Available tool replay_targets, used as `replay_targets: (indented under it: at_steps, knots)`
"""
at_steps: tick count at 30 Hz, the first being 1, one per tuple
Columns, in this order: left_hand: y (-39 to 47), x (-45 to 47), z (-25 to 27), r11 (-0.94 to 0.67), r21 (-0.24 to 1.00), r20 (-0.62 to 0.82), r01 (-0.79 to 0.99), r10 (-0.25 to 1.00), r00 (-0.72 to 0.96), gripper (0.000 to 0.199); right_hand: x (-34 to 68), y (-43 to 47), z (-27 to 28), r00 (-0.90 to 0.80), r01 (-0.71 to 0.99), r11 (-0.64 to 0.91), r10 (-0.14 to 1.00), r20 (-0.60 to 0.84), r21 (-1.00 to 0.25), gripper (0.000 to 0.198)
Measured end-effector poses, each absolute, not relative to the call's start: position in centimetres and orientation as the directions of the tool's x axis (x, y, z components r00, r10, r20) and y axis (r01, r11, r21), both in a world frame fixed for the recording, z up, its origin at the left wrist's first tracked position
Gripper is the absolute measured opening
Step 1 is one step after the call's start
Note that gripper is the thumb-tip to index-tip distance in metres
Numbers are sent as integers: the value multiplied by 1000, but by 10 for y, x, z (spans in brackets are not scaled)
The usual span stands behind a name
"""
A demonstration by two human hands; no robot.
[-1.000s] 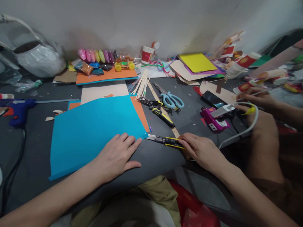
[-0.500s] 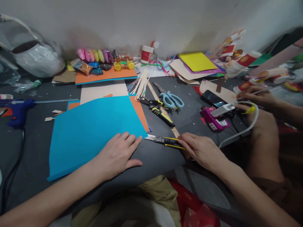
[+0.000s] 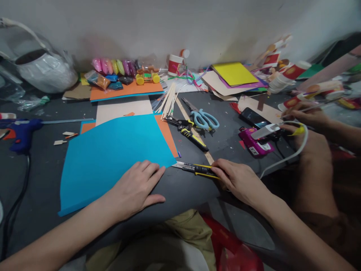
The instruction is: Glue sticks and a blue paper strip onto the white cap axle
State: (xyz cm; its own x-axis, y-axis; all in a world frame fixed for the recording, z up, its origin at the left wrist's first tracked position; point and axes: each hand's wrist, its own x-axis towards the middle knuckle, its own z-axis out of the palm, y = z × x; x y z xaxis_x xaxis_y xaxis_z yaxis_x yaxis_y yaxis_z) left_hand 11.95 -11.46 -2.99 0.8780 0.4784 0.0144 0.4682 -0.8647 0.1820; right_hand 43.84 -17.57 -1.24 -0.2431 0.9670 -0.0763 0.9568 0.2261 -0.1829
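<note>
A blue sheet of paper (image 3: 104, 150) lies on the grey table, its right corner pointing towards the blade. My left hand (image 3: 141, 186) rests flat on the sheet's near right edge, thumb stretched apart from the fingers. In my right hand (image 3: 235, 175) is a yellow and black utility knife (image 3: 201, 169), gripped by its rear end. The knife's blade reaches to the paper's corner; whether it slips under the corner I cannot tell. Orange paper (image 3: 166, 133) shows from beneath the blue sheet.
Behind the knife lie pliers (image 3: 194, 139), scissors (image 3: 204, 118) and wooden sticks (image 3: 170, 99). A blue glue gun (image 3: 25, 133) lies at left. At right, another person's hands (image 3: 306, 114) are near a phone (image 3: 254, 117) and a purple device (image 3: 255, 142). Clay packets (image 3: 115, 66) sit at the back.
My left hand has slid slightly left and down along the blue paper's edge. The right hand and knife have hardly moved.
</note>
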Motion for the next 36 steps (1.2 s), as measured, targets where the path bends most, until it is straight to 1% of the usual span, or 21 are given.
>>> replay_targets:
  at_steps: [4,7,9,13,17,23,29,32,36]
  knots:
    - [-117,120,-29,-865,144,-13,482,485,874,70,436,-176,-14,-257,960,247,964,-64,-128,40]
    - [-116,124,-28,-857,137,-44,496,495,868,71,435,-178,-16,-253,964,248,967,-40,-98,36]
    - [-115,125,-28,-855,134,-49,501,499,865,71,435,-178,-17,-262,961,257,964,-40,-99,34]
    - [-116,126,-28,-854,116,-48,507,504,862,71,434,-177,-15,-321,944,312,943,-81,-111,38]
    - [-116,125,-29,-855,111,-50,507,505,862,71,435,-177,-12,-341,935,325,934,-109,-146,39]
    - [-117,124,-29,-854,116,-42,507,506,862,72,432,-176,-15,-314,946,305,947,-70,-113,37]
    - [-117,123,-30,-856,113,-41,505,504,863,73,429,-175,-13,-351,933,340,932,-89,-122,36]
    - [-117,123,-30,-853,126,-29,506,507,861,73,430,-176,-13,-375,924,364,922,-93,-115,37]
    - [-119,120,-32,-850,151,12,505,512,859,73,430,-177,-14,-351,933,342,933,-76,-111,37]
